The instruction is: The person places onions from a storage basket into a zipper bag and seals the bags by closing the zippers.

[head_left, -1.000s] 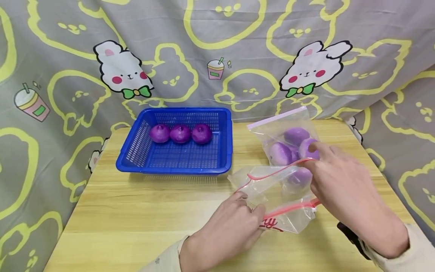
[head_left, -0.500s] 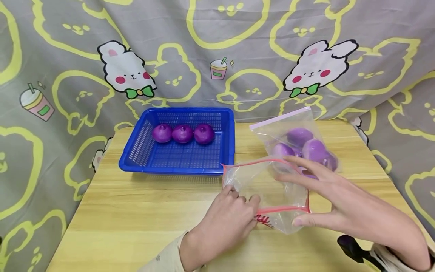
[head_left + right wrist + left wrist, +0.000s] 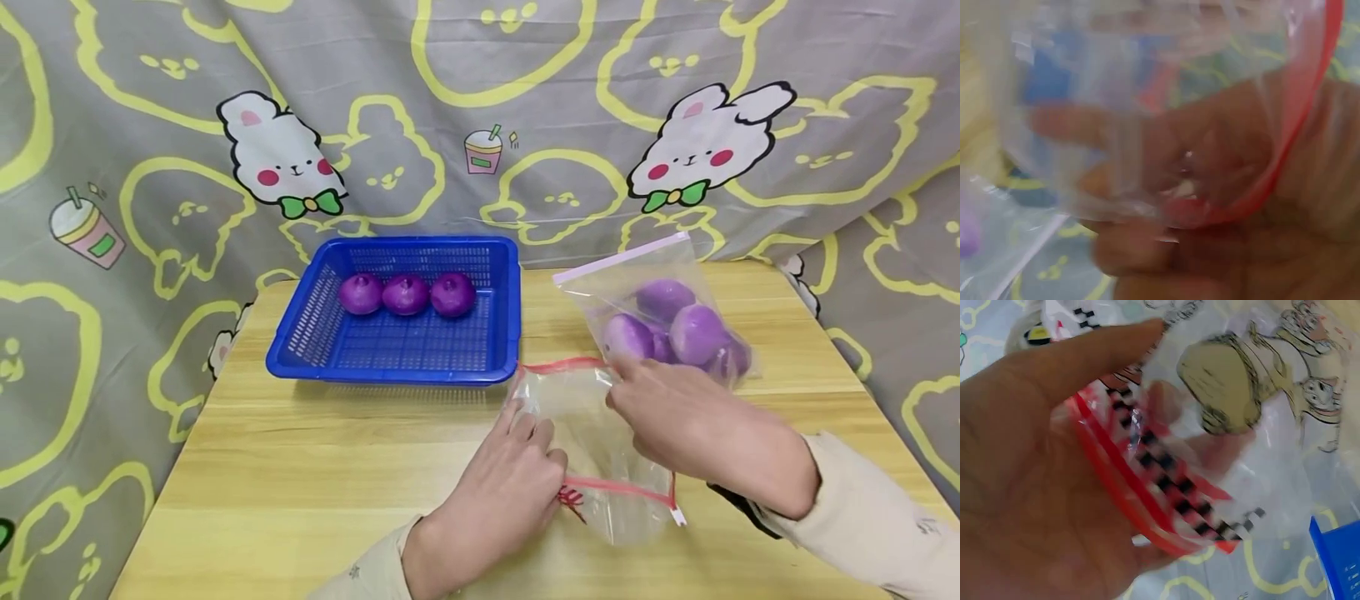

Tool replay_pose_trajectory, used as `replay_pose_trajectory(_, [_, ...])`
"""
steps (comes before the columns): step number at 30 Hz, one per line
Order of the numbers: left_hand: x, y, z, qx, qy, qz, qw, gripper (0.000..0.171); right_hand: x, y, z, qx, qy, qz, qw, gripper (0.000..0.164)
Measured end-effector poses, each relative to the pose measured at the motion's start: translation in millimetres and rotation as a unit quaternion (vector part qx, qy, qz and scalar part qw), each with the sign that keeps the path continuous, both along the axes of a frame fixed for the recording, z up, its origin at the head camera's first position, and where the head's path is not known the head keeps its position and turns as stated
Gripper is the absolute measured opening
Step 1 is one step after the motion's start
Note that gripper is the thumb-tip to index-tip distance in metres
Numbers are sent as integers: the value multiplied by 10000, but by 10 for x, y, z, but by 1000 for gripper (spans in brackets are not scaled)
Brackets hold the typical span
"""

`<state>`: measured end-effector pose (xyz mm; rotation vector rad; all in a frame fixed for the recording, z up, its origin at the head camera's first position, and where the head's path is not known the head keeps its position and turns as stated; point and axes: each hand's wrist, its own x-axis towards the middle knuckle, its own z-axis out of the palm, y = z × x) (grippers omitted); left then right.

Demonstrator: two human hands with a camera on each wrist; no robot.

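Hands, two, bare, cream-sleeved. Left hand point(image 3: 498, 492): grips the near-left side of a clear plastic bag with red zip rims point(image 3: 592, 417); the left wrist view shows its film between thumb and fingers. Right hand point(image 3: 686, 417): fingers curled at the bag's far-right rim, film seemingly pinched; the right wrist view is too blurred to settle the exact hold.

Bag, one: between the hands, above the near half of the wood-grain surface point(image 3: 300, 467). Mouth gaping upward; far and near rims run roughly left to right. White slider point(image 3: 678, 515) at the near-right corner.

Basket, one, blue plastic, rectangular, perforated point(image 3: 390, 375): ahead and to the left of both hands, long axis left to right, left hand nearer. Its near-right corner sits just beside the bag's far-left corner; contact cannot be told. Contents: three glossy dark-purple onion-shaped pieces point(image 3: 406, 295), side by side along the far wall, the bare part of the floor nearer the hands.

Second bag, one, clear with lilac zip strip point(image 3: 622, 271): beyond the right hand, which is nearer and overlaps its lower edge in the head view. Contents: several rounded lilac-purple pieces point(image 3: 697, 333).
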<state>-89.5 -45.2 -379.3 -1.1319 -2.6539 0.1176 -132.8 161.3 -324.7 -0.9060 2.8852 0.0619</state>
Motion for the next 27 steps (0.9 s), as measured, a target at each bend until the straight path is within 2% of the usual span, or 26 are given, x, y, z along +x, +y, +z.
replay_pose_trajectory(2, [-7,-1,8,16,129,146,9998,4,-32,15,-41,41,125,-275,9995,31])
replay_pose_trajectory(4, [-26,-12,30,112,214,247,9994,5,-57,64,-45,21,191,-583,9981,42])
replay_pose_trajectory(6, [-59,-40,66,346,226,218,9989,12,-77,163,-31,-62,259,-735,9969,49])
replay_pose_trajectory(8, [-108,-77,106,696,162,77,9974,28,-97,277,6,-167,265,-826,9961,56])
replay_pose_trajectory(10, [-161,-118,139,1065,112,-99,9942,41,-121,364,58,-200,169,-728,9970,60])
replay_pose_trajectory(13, [-215,-177,154,1325,148,-106,9910,45,-145,434,142,-805,-1,-181,9966,60])
replay_pose_trajectory(15, [-233,-202,145,1330,156,5,9910,41,-129,446,178,-1379,-74,202,9902,53])
replay_pose_trajectory(17, [-245,-210,131,1243,133,172,9920,37,-77,458,184,-2020,-92,505,9780,56])
replay_pose_trajectory(19, [-262,-203,113,1168,32,269,9928,35,13,464,165,-2419,-231,433,9691,72])
replay_pose_trajectory(22, [-283,-195,92,1054,-199,328,9937,29,148,431,107,-2670,-508,248,9620,100])
replay_pose_trajectory(24, [-291,-194,79,999,-348,378,9937,28,213,380,68,-2717,-618,99,9604,109])
replay_pose_trajectory(27, [-295,-189,75,949,-506,536,9928,32,268,298,34,-2812,-401,96,9588,111])
